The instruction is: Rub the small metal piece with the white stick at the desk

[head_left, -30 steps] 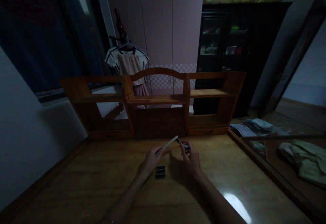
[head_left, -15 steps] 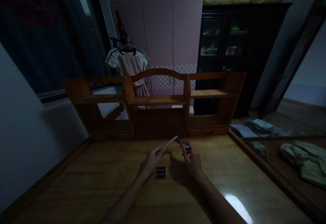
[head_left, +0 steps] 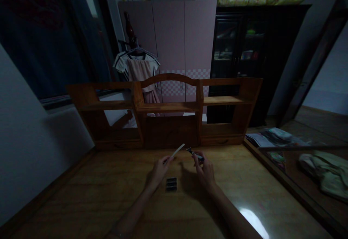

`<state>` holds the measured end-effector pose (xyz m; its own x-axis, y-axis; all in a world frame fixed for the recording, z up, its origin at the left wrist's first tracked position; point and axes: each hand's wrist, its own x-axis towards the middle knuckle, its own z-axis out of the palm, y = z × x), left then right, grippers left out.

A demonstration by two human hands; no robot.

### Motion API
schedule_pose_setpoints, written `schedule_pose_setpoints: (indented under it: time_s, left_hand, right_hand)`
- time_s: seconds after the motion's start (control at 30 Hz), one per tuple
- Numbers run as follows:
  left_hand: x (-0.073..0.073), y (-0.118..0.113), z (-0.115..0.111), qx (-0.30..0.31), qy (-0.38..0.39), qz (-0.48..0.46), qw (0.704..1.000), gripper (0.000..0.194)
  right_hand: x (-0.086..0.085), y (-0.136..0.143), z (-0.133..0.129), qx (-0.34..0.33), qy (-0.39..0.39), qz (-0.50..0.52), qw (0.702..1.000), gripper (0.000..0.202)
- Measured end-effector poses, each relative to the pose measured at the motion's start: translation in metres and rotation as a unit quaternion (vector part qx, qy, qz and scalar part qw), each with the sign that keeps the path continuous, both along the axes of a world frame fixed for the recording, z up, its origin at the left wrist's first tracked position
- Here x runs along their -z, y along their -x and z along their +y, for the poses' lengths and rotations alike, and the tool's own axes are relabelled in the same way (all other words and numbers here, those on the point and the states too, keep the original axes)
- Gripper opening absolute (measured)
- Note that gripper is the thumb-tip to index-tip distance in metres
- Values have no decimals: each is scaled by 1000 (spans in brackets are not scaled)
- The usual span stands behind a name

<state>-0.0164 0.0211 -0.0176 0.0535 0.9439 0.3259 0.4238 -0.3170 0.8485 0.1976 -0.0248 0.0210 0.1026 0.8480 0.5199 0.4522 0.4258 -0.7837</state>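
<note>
From the head view, my left hand [head_left: 157,169] pinches the lower end of a pale slim stick [head_left: 176,151], which slants up and to the right over the bench [head_left: 81,195]. My right hand [head_left: 204,168] is clenched on a small dark tool [head_left: 195,153] whose tip points left toward the stick. Half a second ago the stick's upper end was touching the tool's tip; now the two ends stand just apart, with a gap between them, since my left hand has drawn a little to the left. I judge that the two pieces have come free of each other, or that I have backed off to line them up again; the dim light does not let me tell which. A small dark block [head_left: 171,184] lies flat on the bench between my wrists, untouched and where it was before. Behind stands the wooden shelf unit [head_left: 168,108]. I can read no brand, label or writing anywhere; everything is too dark and small.
</note>
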Motion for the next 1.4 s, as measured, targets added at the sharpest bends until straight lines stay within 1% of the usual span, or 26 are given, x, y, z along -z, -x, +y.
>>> schedule_pose_setpoints:
  time_s: [0.07,0.1,0.2,0.27,0.43,0.6,0.8,1.0,1.2,1.4]
  left_hand:
    - [1,1,2,-16,-6,-20,1000,41]
    - [0,1,2,-12,-11,-30,999,40]
    - [-1,-6,-2,37,-14,-37,999,38]
    - [-2,-12,-4,56,0,-28,998,37]
    - [-4,-15,-8,41,14,-10,999,39]
    - [-5,-12,-9,46,7,3,999,38]
    - [-3,-13,-8,54,9,-9,998,36]
    - [-7,-15,-12,54,11,-17,998,36]
    - [-9,-14,-14,66,12,-17,998,36]
    - [-8,-13,-12,54,9,-11,998,34]
  right_hand:
    - [0,0,0,-1,0,-1,1000,35]
    - [0,0,0,-1,0,-2,1000,35]
    - [1,1,0,-2,-1,-3,1000,34]
    - [2,0,0,0,-3,-4,1000,34]
    - [3,0,0,-2,-4,-3,1000,36]
    - [4,0,1,-3,-6,-1,1000,35]
    - [4,0,1,-7,-3,3,1000,33]
    - [6,1,3,-5,-8,6,1000,31]
    - [8,1,3,-1,-9,1,1000,34]
    - [6,0,4,5,-31,-2,1000,37]
